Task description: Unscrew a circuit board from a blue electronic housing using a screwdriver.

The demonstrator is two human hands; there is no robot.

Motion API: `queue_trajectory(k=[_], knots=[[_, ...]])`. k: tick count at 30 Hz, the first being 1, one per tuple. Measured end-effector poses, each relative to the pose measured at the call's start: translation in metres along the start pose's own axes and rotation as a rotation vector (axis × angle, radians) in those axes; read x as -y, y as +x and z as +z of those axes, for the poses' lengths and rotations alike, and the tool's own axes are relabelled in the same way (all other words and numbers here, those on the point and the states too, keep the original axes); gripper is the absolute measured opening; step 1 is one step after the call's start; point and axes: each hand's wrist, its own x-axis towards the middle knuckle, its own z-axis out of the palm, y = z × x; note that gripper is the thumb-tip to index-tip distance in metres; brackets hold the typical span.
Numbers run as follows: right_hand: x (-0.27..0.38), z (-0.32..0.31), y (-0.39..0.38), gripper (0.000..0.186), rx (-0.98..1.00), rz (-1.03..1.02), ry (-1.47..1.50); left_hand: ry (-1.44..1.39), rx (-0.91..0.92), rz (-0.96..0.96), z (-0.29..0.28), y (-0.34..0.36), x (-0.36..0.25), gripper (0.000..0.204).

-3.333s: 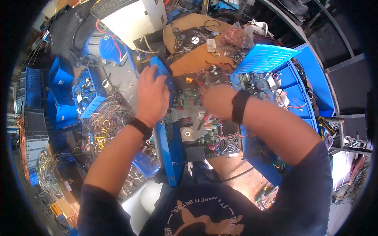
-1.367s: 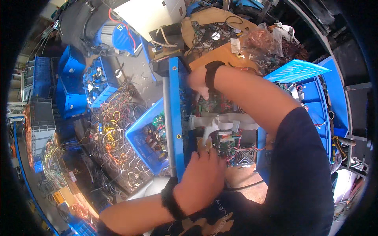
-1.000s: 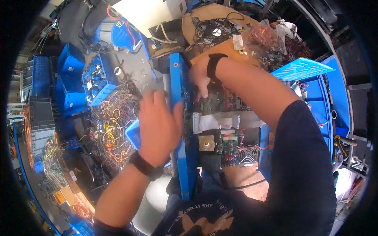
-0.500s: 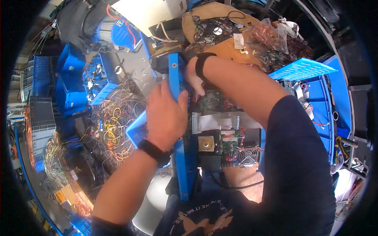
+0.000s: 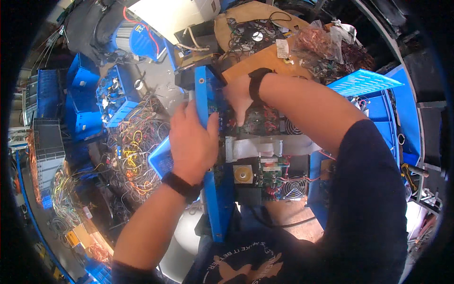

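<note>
A blue metal panel (image 5: 216, 203) stands on edge along the left side of an opened electronic unit. My left hand (image 5: 193, 144) is closed over this panel, its thumb on the inner side and its fingers toward the outer side. Past the panel's far half, my right hand (image 5: 239, 97) reaches down into the unit, thumb pointing toward the boards; its other fingers are mostly hidden. Beside it lie a green circuit board (image 5: 272, 179), a wide pale ribbon cable (image 5: 300, 146), a square part with a round tan centre (image 5: 243, 174) and a fan with a wire guard (image 5: 294, 187).
Tangled wires (image 5: 137, 142) are heaped at the left, near blue bins (image 5: 85, 113). Cardboard (image 5: 269, 61) with cables and scrap lies at the far side. A blue perforated panel (image 5: 366, 83) sticks up at the right. A black cord (image 5: 274, 225) runs near my body.
The blue panel and my left hand have shifted slightly left. My right hand has moved a little to the right, and more of the unit's right side shows.
</note>
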Motion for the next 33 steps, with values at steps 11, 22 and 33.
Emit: queue_trajectory(k=[11,22,33], knots=[[0.005,0.026,-0.029,0.052,-0.248,0.036,0.011,0.032,-0.052,0.047,0.000,-0.001,0.000,0.046],[0.019,0.060,-0.065,0.046,-0.290,0.151,0.110,0.057,-0.055,0.043,0.002,-0.003,0.000,0.045],[0.018,0.078,-0.065,0.026,-0.210,0.160,0.155,-0.017,0.006,0.010,0.001,-0.002,0.000,0.049]])
